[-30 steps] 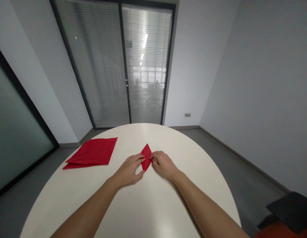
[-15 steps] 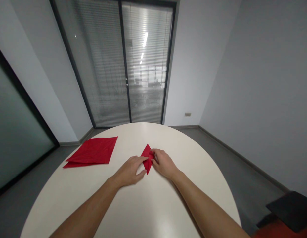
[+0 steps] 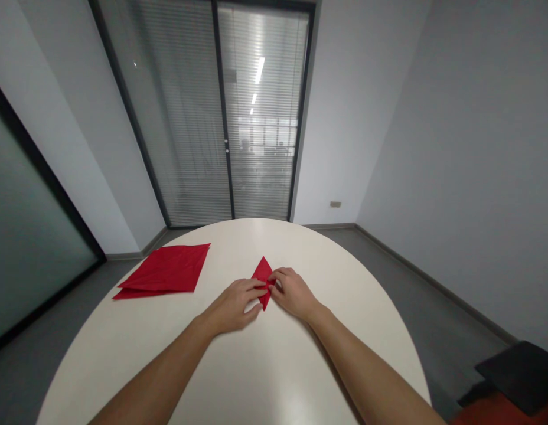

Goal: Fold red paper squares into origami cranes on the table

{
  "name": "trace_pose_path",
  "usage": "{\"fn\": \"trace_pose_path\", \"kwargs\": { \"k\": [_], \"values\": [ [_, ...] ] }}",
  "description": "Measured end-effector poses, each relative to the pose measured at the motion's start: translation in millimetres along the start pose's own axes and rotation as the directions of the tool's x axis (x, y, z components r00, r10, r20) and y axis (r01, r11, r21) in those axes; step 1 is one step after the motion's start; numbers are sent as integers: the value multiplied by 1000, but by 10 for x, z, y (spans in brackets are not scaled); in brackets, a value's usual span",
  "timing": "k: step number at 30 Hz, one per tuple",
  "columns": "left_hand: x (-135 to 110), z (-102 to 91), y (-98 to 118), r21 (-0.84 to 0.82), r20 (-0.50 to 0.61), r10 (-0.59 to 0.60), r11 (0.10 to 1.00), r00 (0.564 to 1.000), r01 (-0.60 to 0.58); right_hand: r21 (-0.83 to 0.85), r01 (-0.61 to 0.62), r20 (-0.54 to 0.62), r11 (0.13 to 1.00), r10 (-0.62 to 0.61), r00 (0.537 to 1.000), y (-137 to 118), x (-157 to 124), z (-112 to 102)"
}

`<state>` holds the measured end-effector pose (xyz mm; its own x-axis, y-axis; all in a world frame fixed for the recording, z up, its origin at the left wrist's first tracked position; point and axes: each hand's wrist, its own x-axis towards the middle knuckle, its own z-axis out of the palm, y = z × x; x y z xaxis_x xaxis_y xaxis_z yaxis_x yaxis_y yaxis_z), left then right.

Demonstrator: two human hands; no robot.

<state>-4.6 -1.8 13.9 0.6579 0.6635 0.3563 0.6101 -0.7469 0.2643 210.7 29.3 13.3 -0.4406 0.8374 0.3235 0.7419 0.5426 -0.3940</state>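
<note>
A small piece of folded red paper (image 3: 263, 267), diamond-shaped with its points toward and away from me, lies on the white table between my hands. The fingers of my left hand (image 3: 234, 305) reach over its left side and press it down, with the thumb by its lower left edge. My right hand (image 3: 293, 293) has curled fingers and thumb pinching the paper's right edge. My fingertips cover the middle of the paper, so the folds there are partly hidden.
Larger red sheets (image 3: 168, 268), folded and creased, lie at the table's left. The round white table (image 3: 265, 360) fills the foreground. Beyond it stand a glass partition with blinds (image 3: 265, 171) and pale walls. A dark and red-orange object (image 3: 519, 375) sits at the lower right.
The left fingers have shifted slightly right across the paper's middle. The right fingertips have moved a little lower, and more of the paper's upper point shows. The larger red sheets have not moved.
</note>
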Motion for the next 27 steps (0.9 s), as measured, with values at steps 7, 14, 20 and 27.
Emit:
{"fn": "trace_pose_path", "kwargs": {
  "k": [7, 14, 20, 27],
  "values": [
    [1, -4, -34, 5, -12, 81, 997, 997, -81, 4, 12, 21, 1000, -12, 1000, 22, 5, -11],
    [-23, 107, -105, -41, -52, 3, 999, 999, -5, -4, 19, 53, 1000, -18, 998, 31, -21, -29],
    [-21, 113, -103, -56, -56, -31, 998, 998, 28, 17, 40, 157, 999, -42, 987, 63, -57, -48],
    [-32, 79, -76, -47, -30, -18, 999, 999, 17, 23, 51, 205, 998, -54, 977, 48, -81, -72]
  ]
}}
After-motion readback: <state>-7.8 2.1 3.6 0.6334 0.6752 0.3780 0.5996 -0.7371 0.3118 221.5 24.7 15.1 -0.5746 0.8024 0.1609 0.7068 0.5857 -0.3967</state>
